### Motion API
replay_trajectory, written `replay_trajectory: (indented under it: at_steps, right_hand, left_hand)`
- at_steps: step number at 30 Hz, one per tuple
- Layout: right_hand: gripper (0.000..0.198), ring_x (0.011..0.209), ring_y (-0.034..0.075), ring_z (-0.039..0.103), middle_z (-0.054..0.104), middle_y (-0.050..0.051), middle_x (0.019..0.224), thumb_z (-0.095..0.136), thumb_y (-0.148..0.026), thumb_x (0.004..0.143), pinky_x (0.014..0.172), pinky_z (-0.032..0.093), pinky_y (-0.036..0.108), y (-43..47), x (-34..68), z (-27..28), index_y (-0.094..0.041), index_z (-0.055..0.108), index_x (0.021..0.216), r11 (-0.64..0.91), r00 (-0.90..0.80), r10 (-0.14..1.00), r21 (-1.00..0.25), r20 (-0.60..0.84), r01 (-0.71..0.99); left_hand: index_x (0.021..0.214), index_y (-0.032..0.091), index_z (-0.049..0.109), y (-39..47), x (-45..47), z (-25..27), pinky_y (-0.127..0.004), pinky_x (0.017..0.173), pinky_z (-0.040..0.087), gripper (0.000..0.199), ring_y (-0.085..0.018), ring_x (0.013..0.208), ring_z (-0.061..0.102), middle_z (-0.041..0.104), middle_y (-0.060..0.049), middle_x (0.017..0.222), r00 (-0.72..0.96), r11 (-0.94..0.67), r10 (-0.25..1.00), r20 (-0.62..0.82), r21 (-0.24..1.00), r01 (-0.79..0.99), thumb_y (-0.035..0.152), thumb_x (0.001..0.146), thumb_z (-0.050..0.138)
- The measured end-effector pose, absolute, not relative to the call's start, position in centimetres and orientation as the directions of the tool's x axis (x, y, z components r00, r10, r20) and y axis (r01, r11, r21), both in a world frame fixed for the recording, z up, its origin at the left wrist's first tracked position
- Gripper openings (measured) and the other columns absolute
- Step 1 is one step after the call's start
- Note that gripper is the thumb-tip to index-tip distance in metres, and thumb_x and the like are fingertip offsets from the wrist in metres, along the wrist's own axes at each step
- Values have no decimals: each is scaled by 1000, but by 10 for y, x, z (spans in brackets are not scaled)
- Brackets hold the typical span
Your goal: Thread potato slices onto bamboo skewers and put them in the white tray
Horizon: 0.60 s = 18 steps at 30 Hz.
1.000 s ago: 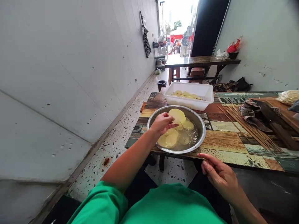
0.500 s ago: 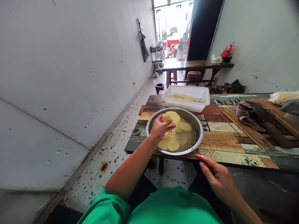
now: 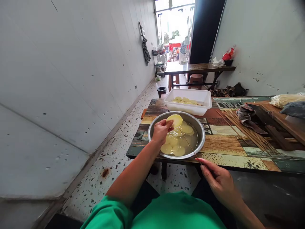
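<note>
My left hand (image 3: pixel 161 131) grips a round, pale yellow potato slice (image 3: pixel 175 121) over the metal basin (image 3: pixel 201 143). Closed around the near end of a thin wooden skewer (image 3: pixel 188 143) is my right hand (image 3: pixel 217 178), in front of the table edge. The skewer slants up across the basin, its far tip close to the slice's lower edge; I cannot tell whether it touches. Several more potato slices (image 3: pixel 178 150) lie in cloudy water in the basin.
Behind the basin stands a white plastic tub (image 3: pixel 202 101) with potato slices in it. A bundle of skewers (image 3: pixel 247 130) lies to the right, beside a crumpled cloth (image 3: pixel 246 115) and a wooden board (image 3: pixel 283 119). A wall (image 3: pixel 71 79) runs along the left.
The slice in my left hand has tilted a little and the hand has turned slightly, fingers less visible below it. My right hand keeps its hold on the skewer.
</note>
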State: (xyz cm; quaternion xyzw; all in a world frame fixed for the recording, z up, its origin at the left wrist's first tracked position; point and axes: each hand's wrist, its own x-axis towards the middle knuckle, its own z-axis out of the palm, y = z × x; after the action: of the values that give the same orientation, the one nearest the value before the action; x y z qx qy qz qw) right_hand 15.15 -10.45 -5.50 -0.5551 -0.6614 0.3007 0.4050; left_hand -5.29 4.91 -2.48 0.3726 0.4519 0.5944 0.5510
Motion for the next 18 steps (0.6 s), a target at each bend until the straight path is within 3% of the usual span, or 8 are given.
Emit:
replay_trajectory:
  at_steps: [4,8,14,18]
  right_hand:
    - [34,91,27,73,77,10,100,54,-39,87,79,59,34,-103,154,-54,-18,73,106,212,-23,973,-846,230,490]
    - [33,97,28,71,76,10,104,55,-40,87,81,59,34,-103,157,-57,-20,73,106,202,4,972,-852,233,484]
    - [34,93,26,72,76,10,100,52,-40,89,78,58,32,-99,161,-58,-18,72,106,221,-1,965,-815,262,536]
    - [41,56,19,65,71,4,68,44,-36,92,51,51,28,-88,163,-48,-14,63,121,259,-101,961,-709,258,656]
  left_hand:
    - [87,19,74,42,-49,-21,-32,89,51,18,-16,89,66,72,-2,91,-160,-234,964,212,964,-130,24,69,73]
    - [85,25,75,29,-45,-15,-37,106,43,17,-19,112,61,68,-2,116,-117,-453,882,456,890,58,16,73,67]
    - [82,27,74,12,-40,-12,-38,105,44,20,-22,118,58,67,-2,119,-82,-533,836,542,839,108,11,72,67]
    - [82,23,71,12,-34,-9,-33,89,53,11,-19,91,68,73,-2,92,-120,-469,869,480,876,109,21,71,72]
